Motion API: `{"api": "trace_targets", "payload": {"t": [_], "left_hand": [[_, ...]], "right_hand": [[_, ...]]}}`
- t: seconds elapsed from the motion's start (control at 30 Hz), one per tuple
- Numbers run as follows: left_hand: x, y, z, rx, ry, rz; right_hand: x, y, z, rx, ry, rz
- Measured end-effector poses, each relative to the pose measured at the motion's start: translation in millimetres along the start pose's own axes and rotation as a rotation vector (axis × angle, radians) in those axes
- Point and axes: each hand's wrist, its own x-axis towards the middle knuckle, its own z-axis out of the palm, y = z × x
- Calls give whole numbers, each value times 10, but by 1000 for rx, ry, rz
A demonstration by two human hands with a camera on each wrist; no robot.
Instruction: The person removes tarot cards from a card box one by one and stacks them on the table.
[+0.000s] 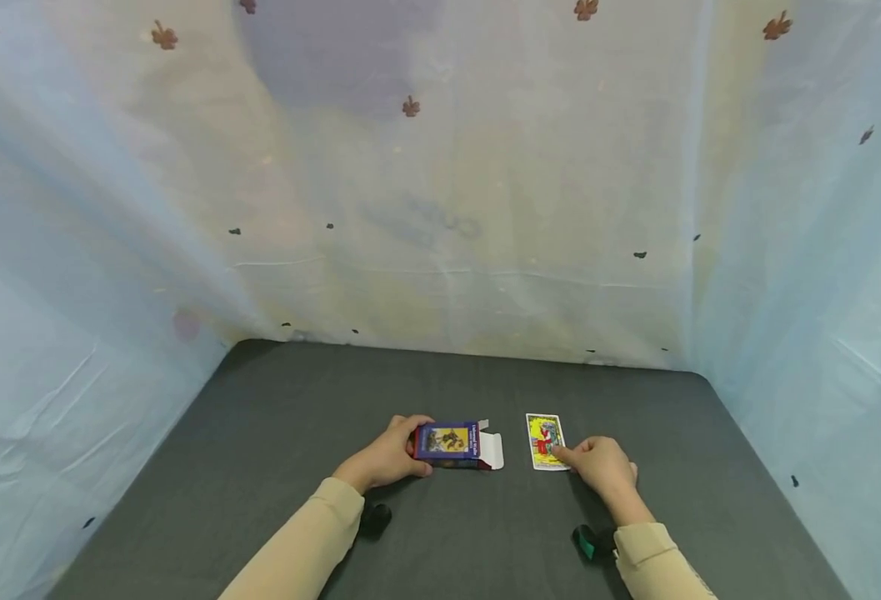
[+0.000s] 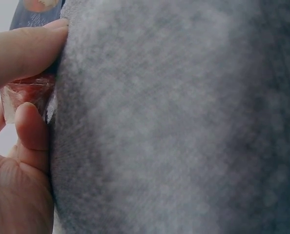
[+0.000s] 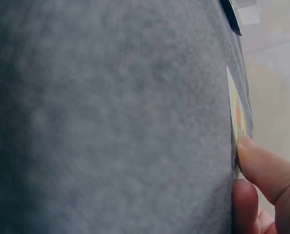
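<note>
A blue card box (image 1: 451, 442) with a picture on its face lies on the grey table in the head view. Its white flap (image 1: 492, 450) stands open on the right side. My left hand (image 1: 389, 457) grips the box's left end, thumb on one side and fingers on the other; the left wrist view shows the box's (image 2: 33, 18) dark side and red end. To the right, a yellow illustrated card (image 1: 544, 440) with a white border lies face up. My right hand (image 1: 605, 468) pinches its lower right corner; the right wrist view shows the card (image 3: 237, 109) nearly edge-on.
The grey cloth-covered table (image 1: 478, 542) has rounded far corners. Pale patterned curtains (image 1: 470, 183) hang behind it and on both sides. A black band with a green patch (image 1: 586, 546) sits by the right wrist, another black piece (image 1: 375, 522) by the left.
</note>
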Motion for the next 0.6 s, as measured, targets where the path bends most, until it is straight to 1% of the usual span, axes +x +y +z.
{"api": "trace_targets", "payload": {"t": [0.3, 0.47, 0.6], "left_hand": [[-11, 6, 2, 7, 4, -7], [-11, 17, 7, 3, 2, -7], [-6, 24, -2, 5, 3, 3]], "right_hand": [[-7, 10, 4, 1, -12, -6], [-5, 11, -49, 17, -29, -12], [-1, -40, -91, 53, 4, -27]]}}
